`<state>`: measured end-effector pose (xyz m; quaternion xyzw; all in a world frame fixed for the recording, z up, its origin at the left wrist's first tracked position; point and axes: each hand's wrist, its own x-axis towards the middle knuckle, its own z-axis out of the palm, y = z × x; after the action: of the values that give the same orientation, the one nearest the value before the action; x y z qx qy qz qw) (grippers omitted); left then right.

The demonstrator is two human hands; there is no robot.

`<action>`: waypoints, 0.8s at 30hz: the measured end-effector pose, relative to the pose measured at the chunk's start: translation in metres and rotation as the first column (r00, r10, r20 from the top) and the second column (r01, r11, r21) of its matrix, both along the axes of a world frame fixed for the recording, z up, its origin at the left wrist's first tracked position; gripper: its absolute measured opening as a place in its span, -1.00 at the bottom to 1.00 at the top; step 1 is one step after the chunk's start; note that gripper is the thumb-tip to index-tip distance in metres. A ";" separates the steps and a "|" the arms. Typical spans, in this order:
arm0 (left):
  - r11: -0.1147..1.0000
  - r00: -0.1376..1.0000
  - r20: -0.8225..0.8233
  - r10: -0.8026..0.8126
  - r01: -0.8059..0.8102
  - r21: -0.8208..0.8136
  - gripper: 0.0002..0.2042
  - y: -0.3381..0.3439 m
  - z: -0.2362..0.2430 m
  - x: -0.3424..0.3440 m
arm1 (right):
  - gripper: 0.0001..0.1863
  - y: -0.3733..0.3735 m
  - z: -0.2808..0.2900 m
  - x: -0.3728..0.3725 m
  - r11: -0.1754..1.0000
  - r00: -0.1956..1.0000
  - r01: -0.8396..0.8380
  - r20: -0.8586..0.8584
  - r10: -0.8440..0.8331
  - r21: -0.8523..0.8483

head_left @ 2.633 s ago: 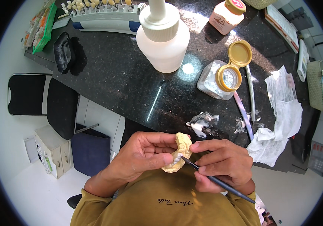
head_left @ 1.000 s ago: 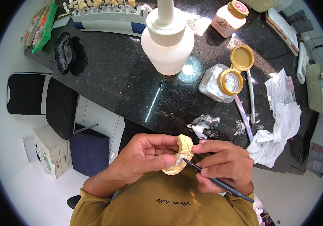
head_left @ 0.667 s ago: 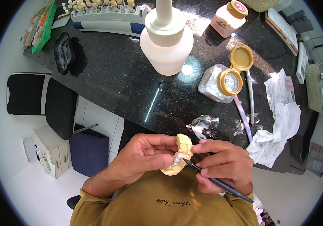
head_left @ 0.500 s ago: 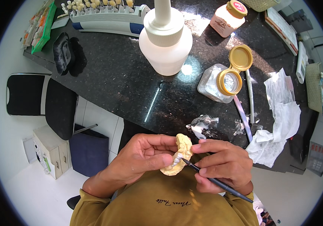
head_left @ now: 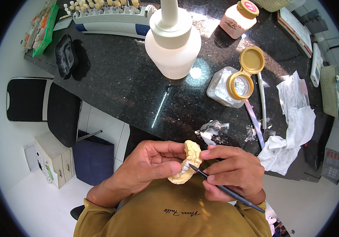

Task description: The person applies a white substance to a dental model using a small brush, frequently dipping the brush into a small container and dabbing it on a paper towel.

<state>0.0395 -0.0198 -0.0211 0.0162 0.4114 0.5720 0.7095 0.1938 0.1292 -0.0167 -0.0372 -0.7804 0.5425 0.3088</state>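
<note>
Between the thumb and fingers of my left hand [head_left: 153, 160] is a pale yellow dental cast [head_left: 192, 153], tilted over my lap. White tooth shapes [head_left: 185, 167] stand along one side of it, near my left thumb. My right hand [head_left: 236, 170] grips a slim black brush-like tool [head_left: 227, 191], its dark pointed tip at the white teeth. The right index fingertip rests against the cast's edge. Just beyond my hands, a smear of white paste [head_left: 209, 136] lies on the dark counter. Part of the cast is hidden by my left fingers.
On the black counter [head_left: 118, 85] stand a white pump bottle [head_left: 173, 51], an open jar with a gold lid [head_left: 234, 87] and a pink jar [head_left: 238, 21]. Crumpled white tissue [head_left: 282, 152] and a lilac stick [head_left: 254, 122] lie right. Tooth shade samples [head_left: 110, 19] stand far left.
The tool's tip has shifted very slightly left and up along the white teeth, with my right hand. The cast and my left hand stay nearly in place.
</note>
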 end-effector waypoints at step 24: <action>1.000 0.996 0.081 0.020 -0.019 -0.016 -0.42 0.001 0.006 0.000 | -0.75 0.000 -0.001 0.003 1.000 0.999 0.001 -0.047 -0.002 -0.009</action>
<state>0.0395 -0.0192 -0.0150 -0.0166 0.3866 0.5758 0.7202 0.1965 0.1294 -0.0177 -0.0264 -0.7703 0.5465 0.3274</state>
